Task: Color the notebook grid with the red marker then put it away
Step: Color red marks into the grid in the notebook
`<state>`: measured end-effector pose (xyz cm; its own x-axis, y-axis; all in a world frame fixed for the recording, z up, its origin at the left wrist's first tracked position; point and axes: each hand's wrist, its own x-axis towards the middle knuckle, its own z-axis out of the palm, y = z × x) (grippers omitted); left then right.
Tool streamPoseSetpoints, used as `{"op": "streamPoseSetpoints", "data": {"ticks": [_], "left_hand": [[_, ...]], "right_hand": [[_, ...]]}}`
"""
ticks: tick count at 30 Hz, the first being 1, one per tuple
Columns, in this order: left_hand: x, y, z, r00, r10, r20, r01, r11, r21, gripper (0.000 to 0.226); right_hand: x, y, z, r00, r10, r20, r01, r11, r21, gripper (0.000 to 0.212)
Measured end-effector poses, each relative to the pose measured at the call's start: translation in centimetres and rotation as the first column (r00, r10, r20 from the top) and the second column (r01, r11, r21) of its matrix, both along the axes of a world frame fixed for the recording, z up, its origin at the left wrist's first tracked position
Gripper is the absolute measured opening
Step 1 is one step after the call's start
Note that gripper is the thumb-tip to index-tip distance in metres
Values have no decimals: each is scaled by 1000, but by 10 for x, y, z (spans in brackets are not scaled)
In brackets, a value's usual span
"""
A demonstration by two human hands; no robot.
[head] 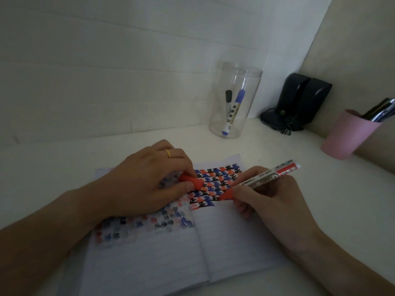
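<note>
Coloring is mid-way, judging by the page. The notebook (171, 242) lies open at center-bottom of frame on the bench (277, 146); approx. the top rows of the right page are filled w/ red, blue and black, the rest blank. Right hand (267, 195), fingers pinching the red marker (263, 178), tip on the lowest filled row. Left hand (145, 178) rests on the left page, fingers pinching the red cap (191, 180). Left to do: more cells, recap, then put away, prob. in the clear jar (235, 99) at upper center.

1. The left hand (145, 178) covered the upper part of the notebook (149, 253)'s left page.
2. The red marker (259, 180)'s tip was hidden at the page, at 9 o'clock of the right hand (269, 195).
3. Print on the marker barrel was too blurred to read.
4. Dark items in the pink cup (346, 137) ran off the frame at 3 o'clock.
5. Both forearms left the bottom edge.
</note>
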<state>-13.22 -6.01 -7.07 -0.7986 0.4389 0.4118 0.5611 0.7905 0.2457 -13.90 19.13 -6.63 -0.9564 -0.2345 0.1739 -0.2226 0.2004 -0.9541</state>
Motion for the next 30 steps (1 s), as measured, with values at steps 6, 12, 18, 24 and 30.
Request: {"op": "streamPoseSetpoints", "data": {"ticks": [6,12,18,24,30], "left_hand": [[1,-1,0,1000,0,-2,0,1000,-5,34],[0,-1,-1,1000,8,-8,-8,1000,-10,32],[0,0,0,1000,5,-12,-5,1000,-22,32],[1,-1,0,1000,7,-5,-7,1000,-13,34],[1,-1,-1,1000,2,-7,-2,1000,-7,34]], "right_hand": [[0,2,-1,1000,19,-20,-19,999,30,10],[0,1,-3,996,-2,-90,16,987,162,3],[-1,2,-3,995,-36,-93,49,987,151,4],[-1,2,-3,996,-9,-87,23,986,166,4],[-3,3,-5,997,-22,-77,33,988,152,13]]}}
